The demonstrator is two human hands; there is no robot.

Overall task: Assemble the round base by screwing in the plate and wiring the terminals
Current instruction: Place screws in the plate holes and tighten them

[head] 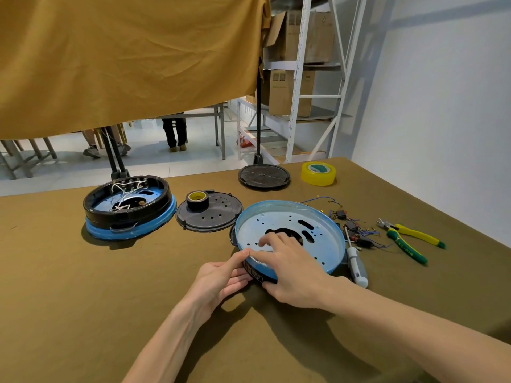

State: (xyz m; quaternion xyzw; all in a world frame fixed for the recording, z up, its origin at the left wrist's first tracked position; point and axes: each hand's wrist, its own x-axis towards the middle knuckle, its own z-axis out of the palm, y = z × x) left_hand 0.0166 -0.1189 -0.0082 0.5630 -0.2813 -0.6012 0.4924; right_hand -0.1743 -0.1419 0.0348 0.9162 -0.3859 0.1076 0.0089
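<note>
Round base (318, 233), blue-rimmed, holed plate (279, 225) seated inside, on the olive table (83, 286) directly before me. My left hand (218, 280) grips its near rim, index finger along the top edge, other fingers curled beneath. My right hand (290, 269) rests on the plate, fingers spread and lightly bent, thumb against the base's outer wall. Right of the base: screwdriver (356, 265), wired terminals (351, 225), pliers (409, 239). Left of it: black cover (215, 217) bearing 1 tape roll (197, 200), then a second wired base (127, 205). Beyond the base: yellow tape (318, 170).

Pliers (409, 239) handle bears lettering, perhaps "NC-PIN"; base label unreadable.
</note>
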